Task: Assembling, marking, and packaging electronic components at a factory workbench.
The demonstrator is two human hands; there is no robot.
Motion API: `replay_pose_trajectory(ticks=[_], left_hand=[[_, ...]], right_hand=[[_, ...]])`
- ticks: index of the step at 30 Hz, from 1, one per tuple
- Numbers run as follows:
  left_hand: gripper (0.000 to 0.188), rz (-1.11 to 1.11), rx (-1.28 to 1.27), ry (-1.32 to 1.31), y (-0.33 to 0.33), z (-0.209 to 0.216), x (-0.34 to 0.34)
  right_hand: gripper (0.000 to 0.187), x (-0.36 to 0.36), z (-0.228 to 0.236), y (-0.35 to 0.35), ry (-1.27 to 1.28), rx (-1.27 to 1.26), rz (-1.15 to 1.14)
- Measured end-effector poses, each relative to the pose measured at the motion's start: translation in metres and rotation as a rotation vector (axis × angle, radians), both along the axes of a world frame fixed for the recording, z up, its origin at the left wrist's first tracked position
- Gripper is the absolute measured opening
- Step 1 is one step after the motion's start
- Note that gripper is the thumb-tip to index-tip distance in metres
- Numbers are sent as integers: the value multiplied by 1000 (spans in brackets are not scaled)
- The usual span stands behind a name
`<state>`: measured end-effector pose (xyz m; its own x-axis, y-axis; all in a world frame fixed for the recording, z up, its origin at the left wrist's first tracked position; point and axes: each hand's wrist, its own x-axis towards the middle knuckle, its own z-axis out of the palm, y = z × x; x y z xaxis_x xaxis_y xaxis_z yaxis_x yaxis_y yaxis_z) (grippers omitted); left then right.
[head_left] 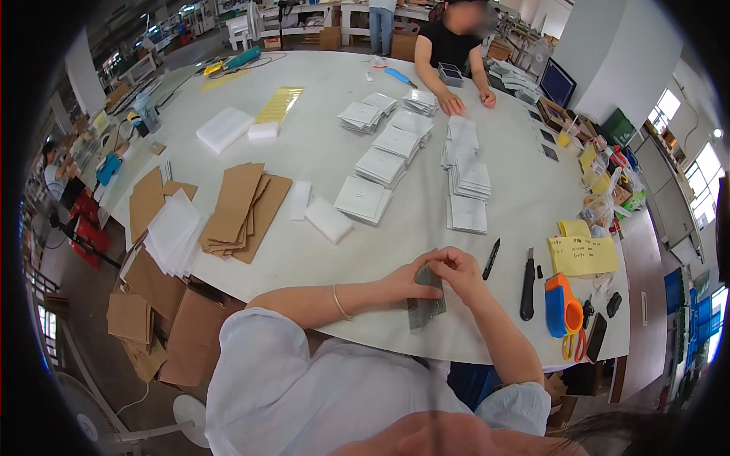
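Note:
Close to my body, at the near edge of the table, my left hand (pixel 411 283) grips a small dark grey, glossy stack of thin rectangular sheets (pixel 426 310), its thumb lying across the upper part. My right hand (pixel 461 273) meets it at the top, fingers bent and pinched together at the stack's upper edge. What exactly sits between the right fingertips is hidden. Beyond the hands, flat white packets lie in two rows: a left row (pixel 363 199) of several piles and a right row (pixel 467 216).
Brown cardboard pieces (pixel 232 209) and white foam sheets (pixel 173 232) lie left, foam blocks (pixel 328 220) nearer the middle. At right are a pen (pixel 492 258), black utility knife (pixel 528 285), blue-orange tape dispenser (pixel 561 305) and yellow note (pixel 584 256). Across the table, a person (pixel 450 45) handles packets.

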<state>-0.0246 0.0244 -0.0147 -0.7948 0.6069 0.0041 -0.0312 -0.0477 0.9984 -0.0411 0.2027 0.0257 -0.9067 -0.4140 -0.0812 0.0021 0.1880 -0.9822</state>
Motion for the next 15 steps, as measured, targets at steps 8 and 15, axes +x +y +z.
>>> replay_pose_trajectory(ticks=[8, 15], left_hand=[[89, -33, 70, -68, -1, 4, 3], [95, 16, 48, -85, 3, 7, 5]], right_hand=[[25, 7, 14, 6, 23, 82, 119], [32, -3, -3, 2, -28, 49, 5]])
